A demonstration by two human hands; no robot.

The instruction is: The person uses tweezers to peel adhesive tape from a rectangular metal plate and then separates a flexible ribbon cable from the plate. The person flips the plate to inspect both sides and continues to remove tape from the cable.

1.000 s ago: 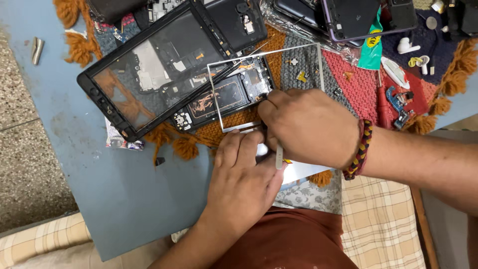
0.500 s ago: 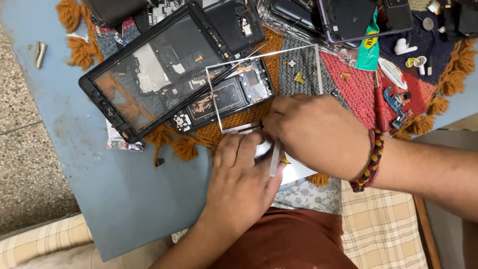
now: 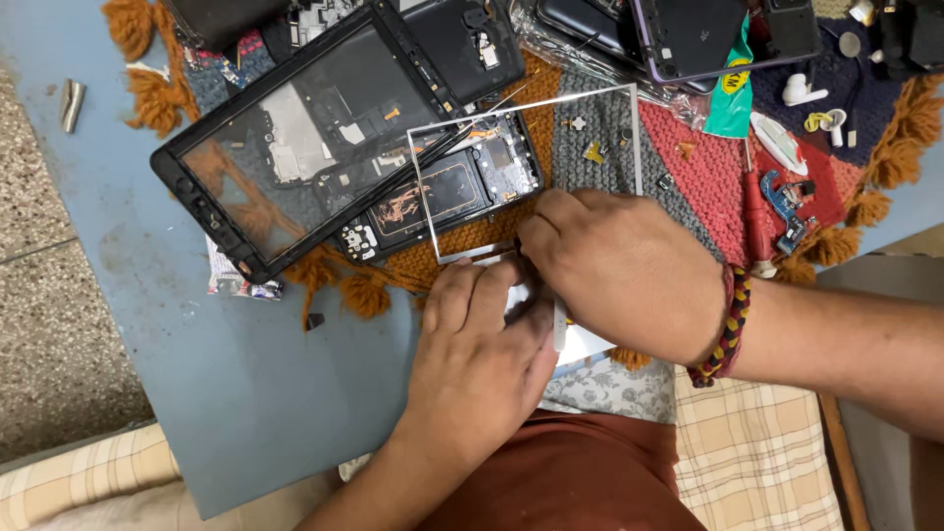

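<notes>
The left hand [image 3: 477,369] lies flat with fingers together, pressing on a small white part [image 3: 506,264] at the near edge of the thin rectangular frame [image 3: 629,128]. The right hand [image 3: 624,270] curls over it, fingertips pinched at that same edge; a slim white tool [image 3: 560,329] shows beneath its palm, though the grip on it is hidden. Just beyond the fingers lies an opened phone body [image 3: 442,192], and farther left a large black tablet frame [image 3: 295,138], all on a knitted mat [image 3: 688,167].
</notes>
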